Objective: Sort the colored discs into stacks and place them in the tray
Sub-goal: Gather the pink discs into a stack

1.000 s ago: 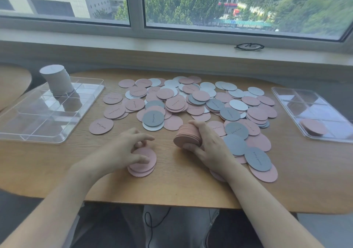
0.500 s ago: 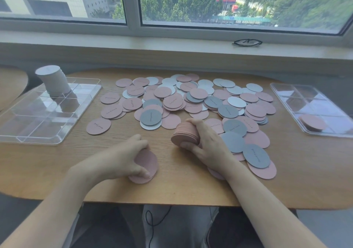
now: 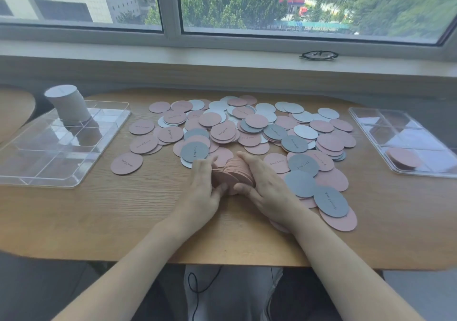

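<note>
Hands: left hand (image 3: 201, 192), right hand (image 3: 265, 189) gripping pink stack (image 3: 233, 173)

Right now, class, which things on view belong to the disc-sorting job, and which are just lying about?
Job:
pink stack, held by left hand and right hand
loose discs
left tray
white stack
right tray

Lying about:
glasses on the sill

Matt card discs (image 3: 249, 127), glossy clear plastic tray (image 3: 37, 170), wood-grain table (image 3: 123, 212)

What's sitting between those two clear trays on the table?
In the head view, a heap of loose discs lies between the left tray and right tray.
</note>
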`<control>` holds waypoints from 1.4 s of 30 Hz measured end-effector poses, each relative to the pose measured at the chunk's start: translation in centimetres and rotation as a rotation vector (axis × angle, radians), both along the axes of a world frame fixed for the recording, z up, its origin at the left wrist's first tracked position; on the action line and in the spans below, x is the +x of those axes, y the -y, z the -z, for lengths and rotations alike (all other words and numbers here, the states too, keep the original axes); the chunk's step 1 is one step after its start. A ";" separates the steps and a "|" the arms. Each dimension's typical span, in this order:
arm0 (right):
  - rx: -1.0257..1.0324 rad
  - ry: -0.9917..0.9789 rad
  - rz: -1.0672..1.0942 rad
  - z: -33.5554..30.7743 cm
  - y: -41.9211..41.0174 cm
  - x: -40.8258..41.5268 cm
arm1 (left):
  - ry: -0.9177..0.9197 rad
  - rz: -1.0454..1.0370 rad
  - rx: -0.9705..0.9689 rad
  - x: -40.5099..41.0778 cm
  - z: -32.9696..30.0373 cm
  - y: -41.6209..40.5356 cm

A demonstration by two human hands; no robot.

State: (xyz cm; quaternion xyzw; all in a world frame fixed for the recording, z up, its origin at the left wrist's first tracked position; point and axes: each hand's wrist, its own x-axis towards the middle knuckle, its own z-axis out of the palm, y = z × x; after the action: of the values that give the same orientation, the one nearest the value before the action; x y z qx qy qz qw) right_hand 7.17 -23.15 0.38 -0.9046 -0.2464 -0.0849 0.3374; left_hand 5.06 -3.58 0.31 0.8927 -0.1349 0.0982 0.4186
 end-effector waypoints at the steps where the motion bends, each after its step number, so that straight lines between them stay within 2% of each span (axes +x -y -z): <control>1: -0.015 0.005 -0.004 0.0 -0.1 -0.1 | 0.013 -0.012 0.042 0.0 0.1 0.1; 5: -0.136 0.051 0.013 -0.2 -0.4 -0.3 | 0.028 0.075 0.176 0.2 0.1 0.3; 8: -0.237 0.117 0.053 -0.3 -0.8 -0.6 | 0.022 0.161 0.146 0.3 0.0 0.4; 13: -0.266 0.256 0.171 -0.1 -0.7 -0.2 | 0.071 0.133 0.112 0.7 0.2 0.0; 16: -0.159 0.292 0.160 -0.6 -0.8 -0.2 | 0.058 0.098 0.041 0.3 0.1 -0.1; 22: 0.288 0.441 0.267 -1.3 -0.6 -0.3 | -0.045 0.090 -0.025 0.4 -0.2 -0.5; 26: 0.279 0.516 0.315 -1.8 0.0 -0.5 | -0.077 0.109 -0.042 0.3 -0.4 -0.7; 28: 0.183 0.433 0.293 -2.0 0.5 -0.2 | -0.071 0.116 -0.039 0.2 -0.4 -0.7; 36: -0.408 -0.139 0.040 -3.4 5.9 -2.7 | -0.064 0.152 -0.109 -0.1 -0.6 -0.4; 39: -0.460 -0.159 0.032 -3.9 6.5 -3.3 | -0.066 0.152 -0.118 0.0 -0.5 -0.5; 42: -0.403 -0.141 0.046 -3.8 6.2 -3.1 | -0.078 0.157 -0.129 0.0 -0.6 -0.5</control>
State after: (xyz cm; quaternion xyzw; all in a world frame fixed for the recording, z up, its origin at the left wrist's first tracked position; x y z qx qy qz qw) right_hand 4.09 -29.34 4.17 -0.9628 -0.2136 0.0220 0.1643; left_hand 5.04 -3.07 0.88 0.8537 -0.1815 0.0387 0.4866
